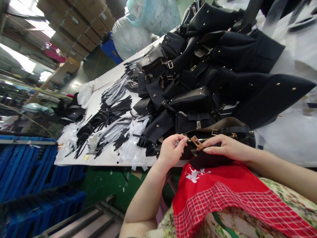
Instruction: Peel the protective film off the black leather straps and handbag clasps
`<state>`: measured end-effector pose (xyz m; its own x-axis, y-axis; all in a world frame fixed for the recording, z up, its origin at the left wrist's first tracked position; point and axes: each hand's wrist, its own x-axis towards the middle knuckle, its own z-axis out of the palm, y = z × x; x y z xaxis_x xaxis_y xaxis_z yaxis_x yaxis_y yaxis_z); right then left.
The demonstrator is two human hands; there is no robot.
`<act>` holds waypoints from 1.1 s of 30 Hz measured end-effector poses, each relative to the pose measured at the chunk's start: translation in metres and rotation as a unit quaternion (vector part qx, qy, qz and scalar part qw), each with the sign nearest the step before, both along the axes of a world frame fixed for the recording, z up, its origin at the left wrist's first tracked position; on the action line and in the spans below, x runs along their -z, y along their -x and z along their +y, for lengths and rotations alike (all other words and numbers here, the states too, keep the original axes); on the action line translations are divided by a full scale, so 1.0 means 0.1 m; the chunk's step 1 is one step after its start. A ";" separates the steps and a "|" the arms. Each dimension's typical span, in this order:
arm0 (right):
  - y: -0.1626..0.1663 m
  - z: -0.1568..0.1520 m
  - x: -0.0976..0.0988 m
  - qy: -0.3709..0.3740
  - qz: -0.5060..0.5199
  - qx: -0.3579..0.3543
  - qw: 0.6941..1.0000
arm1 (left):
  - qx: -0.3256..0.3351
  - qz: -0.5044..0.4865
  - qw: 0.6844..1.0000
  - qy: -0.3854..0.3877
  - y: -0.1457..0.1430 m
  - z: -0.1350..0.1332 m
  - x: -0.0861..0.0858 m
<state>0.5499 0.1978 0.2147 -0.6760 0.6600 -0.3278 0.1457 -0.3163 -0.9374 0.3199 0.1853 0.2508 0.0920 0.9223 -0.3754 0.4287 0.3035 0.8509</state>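
My right hand [224, 147] pinches the edge of a dark bag piece, where a gold rectangular clasp plate [196, 143] with a slot shows at the fingertips. My left hand [173, 148] is closed just left of the plate, thumb and forefinger together. Something small and greyish shows among its fingers, too small to name. Right behind both hands lies a black handbag [235, 127] with a strap and gold buckle, its brown lining partly showing. The lower part of the piece in my right hand rests against the red apron [218, 185].
Black handbags [190, 96] with gold fittings are piled on the white table [104, 162]. Black strips [106, 114] and white wrapping scraps [135, 142] lie to the left. Filled plastic bags [133, 38] and stacked cartons [74, 23] stand beyond. Blue pallets [27, 168] are at lower left.
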 end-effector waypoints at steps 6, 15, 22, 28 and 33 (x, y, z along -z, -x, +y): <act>0.00 -0.02 0.01 -0.015 -0.014 -0.005 1.000 | 0.032 0.048 0.996 -0.063 -0.09 0.03 0.00; 0.03 -0.03 -0.05 -0.083 -0.032 -0.037 0.995 | 0.139 0.085 0.985 -0.051 0.00 0.16 -0.15; 0.03 -0.04 -0.07 -0.087 -0.038 -0.028 0.995 | 0.073 -0.055 0.996 0.019 -0.02 0.17 -0.07; 0.05 -0.06 0.00 -0.061 -0.049 0.014 0.997 | 0.041 -0.023 0.998 -0.029 -0.18 0.05 -0.06; 0.03 -0.07 0.11 -0.040 -0.096 0.086 0.991 | 0.161 -0.001 0.976 -0.149 -0.34 -0.13 -0.10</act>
